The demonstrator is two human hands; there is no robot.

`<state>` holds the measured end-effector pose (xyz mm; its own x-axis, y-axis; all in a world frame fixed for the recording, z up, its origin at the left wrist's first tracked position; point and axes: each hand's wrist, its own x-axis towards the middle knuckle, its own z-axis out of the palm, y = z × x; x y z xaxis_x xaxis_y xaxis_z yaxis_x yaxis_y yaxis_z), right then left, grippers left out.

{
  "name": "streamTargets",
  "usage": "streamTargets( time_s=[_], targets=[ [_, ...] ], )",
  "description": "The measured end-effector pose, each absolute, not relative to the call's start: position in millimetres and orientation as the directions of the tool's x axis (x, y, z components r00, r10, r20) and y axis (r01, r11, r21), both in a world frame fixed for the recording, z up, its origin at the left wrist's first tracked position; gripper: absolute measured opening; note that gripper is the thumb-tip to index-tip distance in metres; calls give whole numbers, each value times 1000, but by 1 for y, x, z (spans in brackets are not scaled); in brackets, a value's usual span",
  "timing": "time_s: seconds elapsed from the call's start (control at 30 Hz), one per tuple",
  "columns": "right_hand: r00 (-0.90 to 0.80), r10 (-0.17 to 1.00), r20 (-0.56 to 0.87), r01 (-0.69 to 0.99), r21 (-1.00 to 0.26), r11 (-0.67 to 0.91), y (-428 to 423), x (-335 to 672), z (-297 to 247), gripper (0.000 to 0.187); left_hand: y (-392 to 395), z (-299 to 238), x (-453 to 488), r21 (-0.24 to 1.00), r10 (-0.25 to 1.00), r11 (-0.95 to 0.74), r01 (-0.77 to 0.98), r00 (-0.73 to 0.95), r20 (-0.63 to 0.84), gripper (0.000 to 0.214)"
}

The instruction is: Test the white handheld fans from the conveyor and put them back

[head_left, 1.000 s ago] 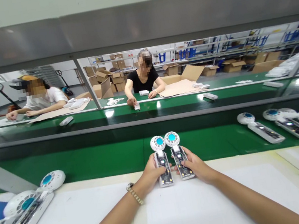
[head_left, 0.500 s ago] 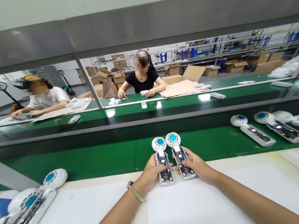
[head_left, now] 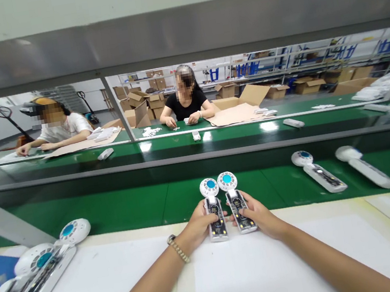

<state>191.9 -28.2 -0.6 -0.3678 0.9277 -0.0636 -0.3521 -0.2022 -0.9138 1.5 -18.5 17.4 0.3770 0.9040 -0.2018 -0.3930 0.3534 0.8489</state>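
One device (head_left: pixel 218 231) in left hand (head_left: pixel 198 225), another in right hand (head_left: pixel 262 217)

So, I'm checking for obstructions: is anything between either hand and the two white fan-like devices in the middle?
Nothing visible is. The left hand directly holds the left device, and the right hand directly holds the right device, each thumb on its device's front.

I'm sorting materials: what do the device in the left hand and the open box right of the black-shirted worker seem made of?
Fan-like device: probably plastic; round head smooth, white, faintly glossy.
Open box: likely matte cardboard; stiff brown flaps.
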Motion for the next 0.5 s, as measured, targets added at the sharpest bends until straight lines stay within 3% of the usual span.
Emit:
streamTargets(
  time_s=[0.2,0.37,0.5],
  targets=[
    [-349,936,-52,-391,-899,-196,-31,191,3,71,-18,15,0,836,903,343,-428,396,-168,45],
    [-371,924,-93,-441,-858,-264,-33,189,9,38,-20,16,-1,824,889,362,-436,426,-165,33],
    [-448,885,-126,-388,-864,-320,-39,187,14,67,-23,17,0,850,805,451,-271,534,-257,67]
  ],
)
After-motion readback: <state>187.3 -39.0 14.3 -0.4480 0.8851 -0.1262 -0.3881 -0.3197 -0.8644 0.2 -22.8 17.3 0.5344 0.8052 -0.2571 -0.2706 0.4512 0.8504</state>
